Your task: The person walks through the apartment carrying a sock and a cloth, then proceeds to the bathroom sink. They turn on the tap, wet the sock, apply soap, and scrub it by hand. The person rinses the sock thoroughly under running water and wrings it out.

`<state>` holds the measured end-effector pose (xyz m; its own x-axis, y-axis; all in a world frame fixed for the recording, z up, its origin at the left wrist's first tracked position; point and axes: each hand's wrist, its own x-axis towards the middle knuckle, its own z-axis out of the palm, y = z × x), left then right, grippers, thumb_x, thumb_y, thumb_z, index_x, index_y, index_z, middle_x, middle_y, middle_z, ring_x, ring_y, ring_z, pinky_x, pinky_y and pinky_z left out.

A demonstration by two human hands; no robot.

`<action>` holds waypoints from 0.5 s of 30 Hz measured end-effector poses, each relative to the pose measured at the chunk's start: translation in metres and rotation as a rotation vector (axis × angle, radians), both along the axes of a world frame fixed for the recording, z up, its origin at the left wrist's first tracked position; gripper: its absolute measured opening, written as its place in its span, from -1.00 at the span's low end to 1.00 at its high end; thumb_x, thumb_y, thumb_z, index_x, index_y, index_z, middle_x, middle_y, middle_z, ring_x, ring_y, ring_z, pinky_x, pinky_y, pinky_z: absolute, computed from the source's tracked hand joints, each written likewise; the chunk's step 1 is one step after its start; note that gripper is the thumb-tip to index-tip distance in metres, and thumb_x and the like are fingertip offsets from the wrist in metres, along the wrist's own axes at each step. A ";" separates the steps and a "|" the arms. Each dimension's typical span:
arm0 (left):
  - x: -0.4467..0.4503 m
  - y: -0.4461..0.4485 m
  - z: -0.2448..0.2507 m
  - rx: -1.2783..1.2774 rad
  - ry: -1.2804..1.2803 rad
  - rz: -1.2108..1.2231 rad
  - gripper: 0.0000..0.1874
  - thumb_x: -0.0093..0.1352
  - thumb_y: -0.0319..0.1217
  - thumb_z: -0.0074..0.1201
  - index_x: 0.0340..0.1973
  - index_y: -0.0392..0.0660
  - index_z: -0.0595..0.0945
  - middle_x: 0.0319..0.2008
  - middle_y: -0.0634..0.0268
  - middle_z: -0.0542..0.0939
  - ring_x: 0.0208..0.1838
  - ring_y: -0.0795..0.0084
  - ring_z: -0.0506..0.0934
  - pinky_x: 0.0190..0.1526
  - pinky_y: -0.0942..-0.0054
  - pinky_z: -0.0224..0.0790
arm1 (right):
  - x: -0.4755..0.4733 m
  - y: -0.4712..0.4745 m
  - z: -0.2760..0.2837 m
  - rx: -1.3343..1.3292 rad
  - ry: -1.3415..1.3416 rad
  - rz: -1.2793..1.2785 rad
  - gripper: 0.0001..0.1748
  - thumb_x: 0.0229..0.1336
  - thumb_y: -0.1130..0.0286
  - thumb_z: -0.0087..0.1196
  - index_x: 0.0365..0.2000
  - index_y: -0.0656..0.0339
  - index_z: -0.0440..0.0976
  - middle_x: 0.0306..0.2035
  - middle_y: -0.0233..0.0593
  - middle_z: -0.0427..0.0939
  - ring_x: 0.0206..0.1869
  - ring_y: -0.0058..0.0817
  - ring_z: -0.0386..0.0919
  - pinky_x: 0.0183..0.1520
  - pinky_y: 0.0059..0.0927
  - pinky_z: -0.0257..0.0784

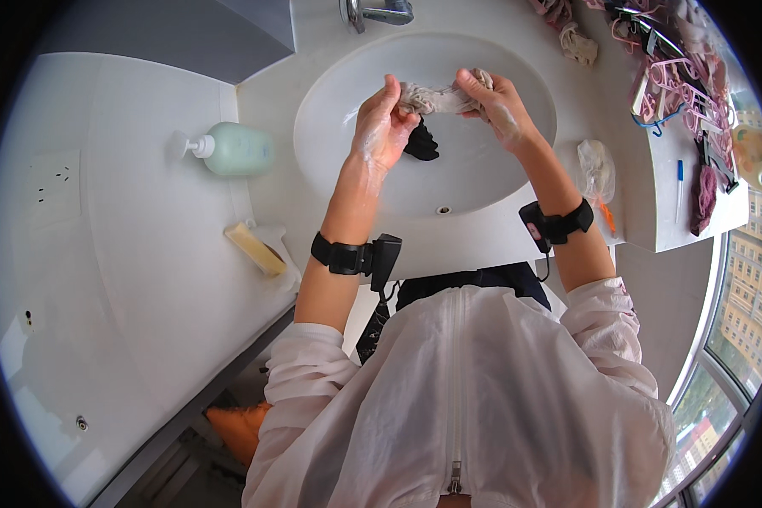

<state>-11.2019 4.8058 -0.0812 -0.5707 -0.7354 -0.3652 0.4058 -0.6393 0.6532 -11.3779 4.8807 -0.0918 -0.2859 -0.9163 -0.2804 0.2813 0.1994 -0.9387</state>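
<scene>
A wet, pale greyish cloth [441, 100] is stretched between my two hands over the oval white washbasin [330, 171]. My left hand [384, 124] grips its bunched left end, with soap suds on the wrist. Around the other end my right hand [498, 108] is closed, thumb on top, with foam near the thumb's base. A small black cloth [423, 143] lies in the basin just below and partly behind my left hand. The black strap devices sit on both forearms.
A pale green pump bottle [240, 149] stands left of the basin, near a yellow soap bar [255, 249]. The faucet [381, 13] is at the far rim. To the right are a clear plastic bag [595, 170], a blue-capped pen [679, 190] and tangled pink hangers [679, 82].
</scene>
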 end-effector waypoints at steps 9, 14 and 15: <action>0.013 0.007 -0.016 -0.126 -0.120 -0.200 -0.77 0.42 -0.23 0.03 -0.37 -0.12 0.54 -0.51 0.44 0.44 -0.45 0.66 0.39 -0.42 0.64 0.32 | 0.001 0.005 0.007 -0.030 -0.133 -0.106 -0.81 0.10 0.50 0.15 -0.22 0.28 0.52 -0.35 -0.23 0.56 -0.36 -0.44 0.53 -0.31 -0.38 0.47; 0.000 0.019 -0.028 0.040 0.247 -0.190 -0.67 0.48 -0.13 -0.13 -0.45 -0.04 0.50 -0.52 0.45 0.42 -0.51 0.66 0.32 -0.53 0.63 0.13 | 0.058 -0.004 0.006 -0.200 0.972 -0.308 -0.85 0.11 0.38 0.01 -0.36 0.18 0.54 -0.37 -0.07 0.59 -0.32 -0.15 0.57 -0.26 -0.15 0.47; -0.003 0.023 -0.028 0.126 0.242 -0.155 -0.70 0.49 -0.13 -0.15 -0.37 -0.03 0.50 -0.49 0.46 0.43 -0.47 0.66 0.34 -0.51 0.61 0.17 | 0.067 -0.005 0.006 -0.174 1.012 -0.265 -0.81 0.12 0.29 0.00 -0.40 0.17 0.54 -0.36 -0.09 0.59 -0.32 -0.14 0.56 -0.26 -0.13 0.46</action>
